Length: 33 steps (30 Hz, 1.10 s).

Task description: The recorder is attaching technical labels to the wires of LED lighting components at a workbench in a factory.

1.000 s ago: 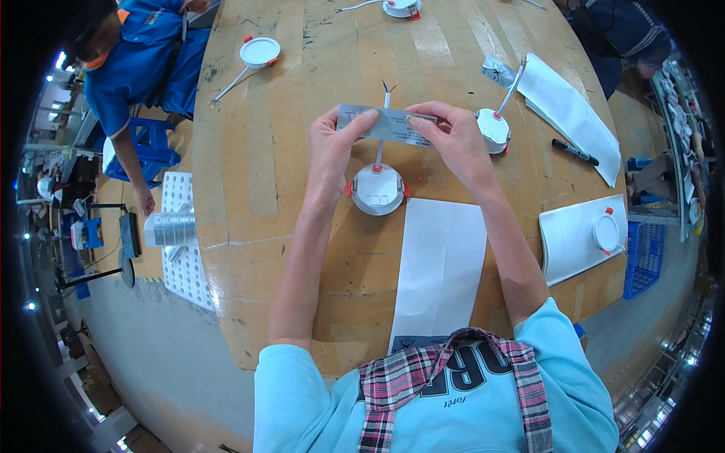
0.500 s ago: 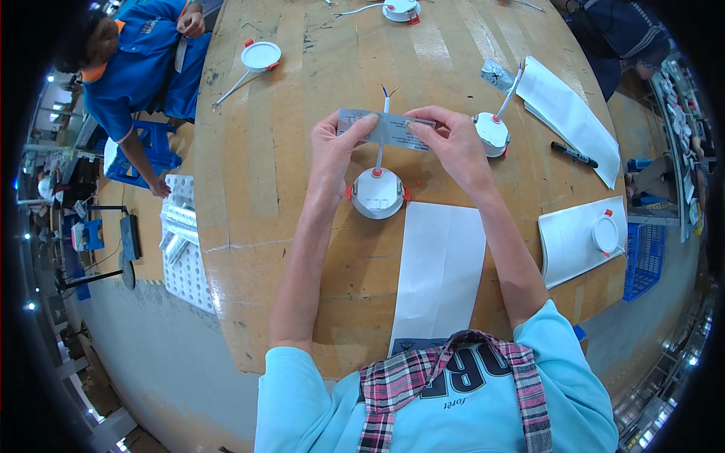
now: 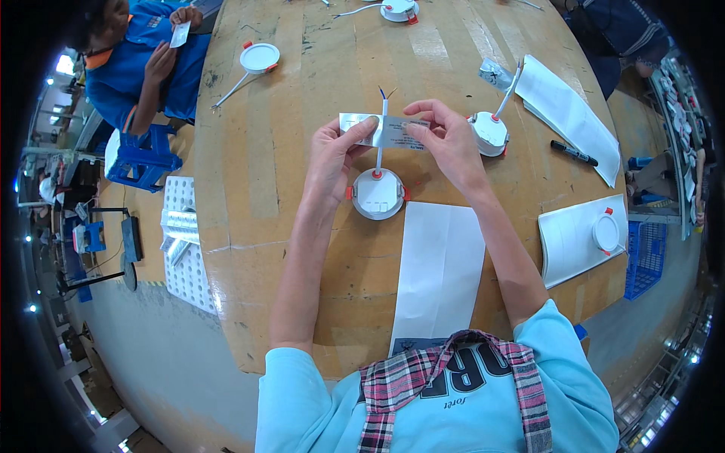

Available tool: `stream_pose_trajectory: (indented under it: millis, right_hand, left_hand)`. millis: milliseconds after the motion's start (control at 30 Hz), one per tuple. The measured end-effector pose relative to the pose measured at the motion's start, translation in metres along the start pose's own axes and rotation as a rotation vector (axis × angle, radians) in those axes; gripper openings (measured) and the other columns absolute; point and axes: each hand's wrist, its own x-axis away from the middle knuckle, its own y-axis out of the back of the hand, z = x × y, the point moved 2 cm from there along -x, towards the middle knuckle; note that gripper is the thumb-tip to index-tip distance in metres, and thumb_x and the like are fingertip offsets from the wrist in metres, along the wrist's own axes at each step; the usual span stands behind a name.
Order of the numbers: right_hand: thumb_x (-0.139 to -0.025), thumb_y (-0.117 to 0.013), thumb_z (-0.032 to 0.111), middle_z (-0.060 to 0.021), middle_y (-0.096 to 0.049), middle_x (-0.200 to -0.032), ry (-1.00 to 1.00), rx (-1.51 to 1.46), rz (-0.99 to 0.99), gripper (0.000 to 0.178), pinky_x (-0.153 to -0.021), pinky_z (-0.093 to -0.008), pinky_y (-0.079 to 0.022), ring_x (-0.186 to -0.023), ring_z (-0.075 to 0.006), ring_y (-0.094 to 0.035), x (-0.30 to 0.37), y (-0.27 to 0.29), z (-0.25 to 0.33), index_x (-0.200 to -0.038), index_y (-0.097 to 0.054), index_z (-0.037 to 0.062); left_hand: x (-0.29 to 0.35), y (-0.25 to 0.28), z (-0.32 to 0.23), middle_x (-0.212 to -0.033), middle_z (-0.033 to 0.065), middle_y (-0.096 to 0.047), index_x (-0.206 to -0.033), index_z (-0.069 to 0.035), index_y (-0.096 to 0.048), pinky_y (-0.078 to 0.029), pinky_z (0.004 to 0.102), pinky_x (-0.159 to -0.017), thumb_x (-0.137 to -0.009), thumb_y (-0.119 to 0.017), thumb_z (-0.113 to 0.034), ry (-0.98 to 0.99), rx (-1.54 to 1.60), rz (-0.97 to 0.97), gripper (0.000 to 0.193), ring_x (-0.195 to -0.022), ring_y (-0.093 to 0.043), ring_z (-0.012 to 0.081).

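Observation:
A round white downlight (image 3: 377, 198) with red side clips lies back-up on the table, its white cable (image 3: 380, 156) running away from me to bare coloured wire ends. Around the cable, above the lamp, sits a silver label (image 3: 396, 134) with small print, its two halves reaching out on either side. My left hand (image 3: 332, 155) pinches the left half, thumb on top. On the right half lies the thumb of my right hand (image 3: 449, 143), closed on the label with the index finger somewhat raised. The fingers beneath the label are mostly hidden.
More downlights lie around: one (image 3: 489, 136) beside my right hand, one (image 3: 606, 232) on a stack of white sheets (image 3: 555, 260), others farther off. White paper (image 3: 438, 272) lies near me, a black marker (image 3: 574, 153) at right. A co-worker (image 3: 143, 68) sits at far left.
The label's left half has tilted and looks brighter. My right index finger has lifted slightly. The co-worker's lowered hand has come up to a small white card held in the other.

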Motion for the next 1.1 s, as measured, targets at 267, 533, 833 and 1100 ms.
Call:
stream_pose_trajectory:
  millis: [267,533,833,1100]
  right_hand:
    - [-0.084,-0.066,0.009,-0.0038,-0.06,-0.076,0.06,-0.003,-0.032,0.024,-0.063,-0.025,-0.046,-0.068,-0.0095,-0.055,-0.001,-0.001,-0.01,-0.106,-0.06,0.0023]
    - [-0.083,-0.065,0.009,-0.0059,-0.063,-0.079,0.054,0.034,-0.022,0.024,-0.067,-0.0257,-0.048,-0.072,-0.0114,-0.06,-0.004,0.001,-0.014,-0.106,-0.06,0.0016]
    - [-0.084,-0.066,0.01,-0.0058,-0.063,-0.077,0.063,0.026,-0.03,0.028,-0.066,-0.0252,-0.049,-0.068,-0.0116,-0.06,-0.002,0.003,-0.011,-0.109,-0.058,-0.0001]
    - [-0.082,-0.067,0.011,-0.0112,-0.057,-0.1,0.293,0.456,-0.298,0.023,-0.091,-0.0356,-0.04,-0.102,-0.025,-0.049,0.007,0.009,0.026,-0.104,-0.063,0.0032]
  left_hand:
    - [-0.001,-0.003,0.005,-0.09,0.0067,-0.068,-0.098,-0.003,-0.066,-0.054,0.0276,-0.074,-0.088,-0.067,-0.017,0.101,0.068,0.045,0.018,-0.08,-0.065,0.0121]
    - [-0.002,0.001,0.007,-0.097,0.0088,-0.066,-0.103,-0.001,-0.061,-0.056,0.0291,-0.076,-0.083,-0.071,-0.007,0.091,0.13,0.113,0.023,-0.084,-0.065,0.0142]
    - [0.001,-0.001,0.007,-0.099,0.0098,-0.066,-0.105,-0.001,-0.061,-0.056,0.0315,-0.081,-0.082,-0.07,-0.002,0.119,0.122,0.121,0.024,-0.088,-0.065,0.0158]
    - [0.001,0.003,0.01,-0.103,0.0107,-0.065,-0.113,0.001,-0.057,-0.054,0.0318,-0.084,-0.084,-0.067,-0.002,0.128,0.104,0.086,0.031,-0.092,-0.064,0.0164]
